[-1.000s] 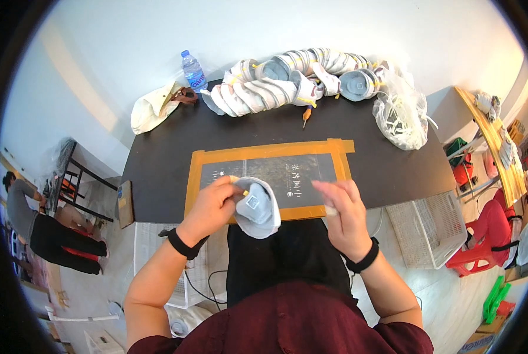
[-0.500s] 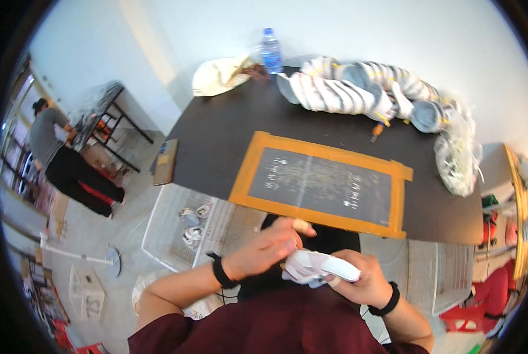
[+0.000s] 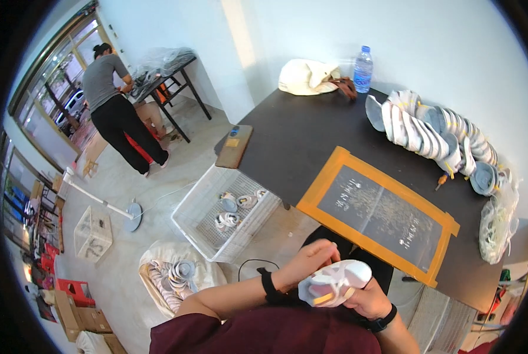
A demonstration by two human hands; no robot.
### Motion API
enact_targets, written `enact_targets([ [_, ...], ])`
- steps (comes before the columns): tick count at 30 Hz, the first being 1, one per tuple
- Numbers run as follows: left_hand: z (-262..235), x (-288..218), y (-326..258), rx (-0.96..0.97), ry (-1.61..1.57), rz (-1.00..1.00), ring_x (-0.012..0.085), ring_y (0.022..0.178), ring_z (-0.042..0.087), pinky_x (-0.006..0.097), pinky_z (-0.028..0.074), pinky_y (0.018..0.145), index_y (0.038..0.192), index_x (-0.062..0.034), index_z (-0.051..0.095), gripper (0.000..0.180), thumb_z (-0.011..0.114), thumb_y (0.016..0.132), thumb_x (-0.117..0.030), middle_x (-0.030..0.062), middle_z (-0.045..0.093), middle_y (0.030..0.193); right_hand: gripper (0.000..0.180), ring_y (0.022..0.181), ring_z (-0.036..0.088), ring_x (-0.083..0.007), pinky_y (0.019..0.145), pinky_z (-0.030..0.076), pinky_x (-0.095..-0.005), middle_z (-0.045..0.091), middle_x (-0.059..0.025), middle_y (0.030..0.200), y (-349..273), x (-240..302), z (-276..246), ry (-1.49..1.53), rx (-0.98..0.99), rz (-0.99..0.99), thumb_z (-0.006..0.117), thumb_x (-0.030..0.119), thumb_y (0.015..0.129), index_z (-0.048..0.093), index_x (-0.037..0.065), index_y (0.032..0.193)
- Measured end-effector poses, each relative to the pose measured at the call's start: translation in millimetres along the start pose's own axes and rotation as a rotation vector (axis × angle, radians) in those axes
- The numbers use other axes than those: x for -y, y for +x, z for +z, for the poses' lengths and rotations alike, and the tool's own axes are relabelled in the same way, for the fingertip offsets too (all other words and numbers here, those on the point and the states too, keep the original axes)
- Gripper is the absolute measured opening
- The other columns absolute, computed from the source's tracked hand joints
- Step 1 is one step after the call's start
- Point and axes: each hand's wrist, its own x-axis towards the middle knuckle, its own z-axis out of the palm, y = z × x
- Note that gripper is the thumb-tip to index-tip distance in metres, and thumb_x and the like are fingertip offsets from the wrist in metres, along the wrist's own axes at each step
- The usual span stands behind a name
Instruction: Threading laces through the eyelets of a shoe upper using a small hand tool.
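Observation:
A white shoe upper [image 3: 337, 282] with pink and yellow patches is held low in front of my body, close to the table's near edge. My right hand [image 3: 371, 302] grips it from the right, thumb and fingers around its edge. Beside its upper left edge is my left hand [image 3: 312, 261], fingers curled and drawn together; whatever they hold, if anything, is hidden. On the dark table [image 3: 275, 138], a grey board [image 3: 358, 203] framed in orange tape lies nearest to the hands. Rows of similar nested shoe uppers [image 3: 414, 133] rest at the back right.
A smartphone [image 3: 234, 147] lies at the table's left corner. Behind are a cream bag [image 3: 305, 76], a water bottle [image 3: 363, 69] and a plastic bag [image 3: 500, 224]. A white basket [image 3: 216, 239] and a sack of uppers [image 3: 151, 271] stand on the floor. Another person [image 3: 113, 100] works farther off.
My view has turned left, so the table sits farther right. The shoe upper has been turned in my right hand, showing more of its side. My left fingers have curled in.

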Motion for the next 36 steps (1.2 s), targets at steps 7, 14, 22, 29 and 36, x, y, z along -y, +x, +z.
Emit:
enact_targets([
  [7,-9,-9,-48,-0.034,0.851,0.626,0.0325,0.129,0.047,0.042,0.039,0.106,0.139,-0.0046,0.046,0.074,0.081,0.077,-0.026,0.0170,0.048,0.140,0.047,0.055,0.036,-0.0022,0.047,0.028,-0.0178,0.058,0.0008,0.090,25,4,11,0.174,-0.035,0.002,0.069,0.016,0.089,0.049,0.005,0.130],
  [14,-106,36,-83,-0.514,0.463,0.243,0.0267,0.117,0.057,0.038,0.047,0.097,0.134,-0.0044,0.048,0.069,0.080,0.078,-0.029,0.0168,0.056,0.127,0.031,0.067,0.046,-0.0033,0.054,0.037,-0.0165,0.063,-0.0025,0.103,51,-8,11,-0.669,-0.084,-0.322,0.057,0.014,0.097,0.051,0.006,0.125],
  [22,-209,-40,-100,-0.967,1.441,0.458,0.0421,0.123,0.046,0.046,0.038,0.104,0.124,-0.0014,0.054,0.052,0.073,0.078,-0.016,0.0225,0.050,0.136,0.032,0.084,0.059,-0.0074,0.073,0.049,-0.0224,0.063,-0.0038,0.102,18,-16,-26,-0.613,-0.185,-0.169,0.059,0.010,0.096,0.053,0.006,0.128],
  [29,-65,-71,-17,-0.389,1.413,0.956,0.0405,0.115,0.053,0.049,0.044,0.097,0.117,-0.0020,0.059,0.040,0.066,0.077,-0.004,0.0189,0.058,0.126,0.028,0.086,0.064,-0.0215,0.079,0.051,-0.0334,0.064,-0.0084,0.091,-6,55,-11,-0.954,-0.202,-0.235,0.062,0.021,0.095,0.058,0.006,0.118],
  [36,11,-69,59,-0.103,1.276,0.972,0.0367,0.116,0.053,0.045,0.045,0.098,0.107,-0.0055,0.068,0.033,0.070,0.075,-0.007,0.0148,0.061,0.123,0.023,0.089,0.065,-0.0281,0.079,0.052,-0.0368,0.066,-0.0133,0.096,-38,143,-57,-1.257,-0.603,-0.427,0.058,0.021,0.092,0.063,0.006,0.109],
])
